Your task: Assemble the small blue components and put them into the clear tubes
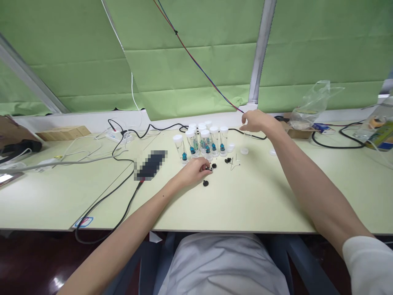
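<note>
My left hand [194, 171] rests on the pale green table [245, 200] with its fingers curled round a small black part [209, 168]. Two more small black parts [205, 183] lie beside it, and a thin bent wire [235, 163] lies just to the right. Behind stands a cluster of clear capped tubes [204, 141], each with a blue-tipped piece inside. My right hand [256, 121] reaches to the far edge with its fingers bent over a clear uncapped tube [245, 141], near a black cable [254, 136]. What the right fingers hold is hard to make out.
Loose white caps [231, 146] lie right of the tubes. A dark blurred device [151, 164] with a black cable lies to the left, past it a white power strip [114, 137] and tangled cords. A crumpled plastic bag [310, 108] and a cardboard box [63, 132] stand along the back.
</note>
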{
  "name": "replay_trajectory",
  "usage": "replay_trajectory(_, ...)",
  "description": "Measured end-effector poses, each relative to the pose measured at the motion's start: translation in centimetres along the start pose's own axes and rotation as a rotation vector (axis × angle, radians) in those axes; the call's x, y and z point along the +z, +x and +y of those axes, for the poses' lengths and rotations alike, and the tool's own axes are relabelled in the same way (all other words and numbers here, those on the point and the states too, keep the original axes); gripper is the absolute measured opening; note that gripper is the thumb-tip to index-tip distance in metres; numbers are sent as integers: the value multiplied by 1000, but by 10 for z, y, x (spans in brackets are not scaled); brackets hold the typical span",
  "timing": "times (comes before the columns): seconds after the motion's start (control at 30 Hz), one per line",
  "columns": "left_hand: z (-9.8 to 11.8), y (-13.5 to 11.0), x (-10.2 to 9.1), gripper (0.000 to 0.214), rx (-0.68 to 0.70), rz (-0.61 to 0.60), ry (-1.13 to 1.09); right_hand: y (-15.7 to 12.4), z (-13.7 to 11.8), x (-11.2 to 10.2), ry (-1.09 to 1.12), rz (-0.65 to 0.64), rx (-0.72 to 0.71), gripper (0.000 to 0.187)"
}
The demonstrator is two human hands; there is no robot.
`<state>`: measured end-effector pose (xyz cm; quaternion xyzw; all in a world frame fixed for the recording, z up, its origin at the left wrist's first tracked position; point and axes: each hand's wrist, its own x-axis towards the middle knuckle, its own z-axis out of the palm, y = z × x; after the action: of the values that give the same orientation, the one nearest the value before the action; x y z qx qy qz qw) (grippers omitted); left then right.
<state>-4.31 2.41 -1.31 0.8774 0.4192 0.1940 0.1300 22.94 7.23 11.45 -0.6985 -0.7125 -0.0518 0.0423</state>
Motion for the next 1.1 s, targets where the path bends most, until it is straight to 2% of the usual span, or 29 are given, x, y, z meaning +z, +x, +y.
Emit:
replay_trajectory(0.13, 1, 0, -1, 20, -2, -2, -11, -8, -4, -8, 47, 25, 23, 40)
replay_trajectory(0.27, 3, -1, -1, 21, 2, 1, -7, -20, -11, -17, 100, 136, 26, 41)
replay_trajectory(0.43, 3, -1, -2, 21, -8, 34, -10, -26, -13, -24, 144, 245, -57, 43)
replay_trajectory(0.53, 5, -1, -4, 22, -43, 72, -3, -30, -16, -28, 152, 265, -111, 43)
replay_trajectory(0.67, 7, -2, -7, 24, -88, 150, 2, -45, -31, -34, 142, 130, -193, 35)
replay_trajectory(0.77, 6, -2, -7, 23, -89, 228, -33, -53, -49, -30, 150, -89, -276, 22)
replay_trajectory(0.87, 5, -1, -7, 23, -97, 297, -55, -55, -65, -18, 142, -297, -368, 15)
replay_trajectory(0.97, 5, -1, -5, 20, -103, 325, -70, -54, -74, 0, 108, -334, -430, 20)
replay_trajectory(1.1, 8, -1, -2, 21, -79, 334, -65, -59, -74, 35, 107, -226, -422, 21)
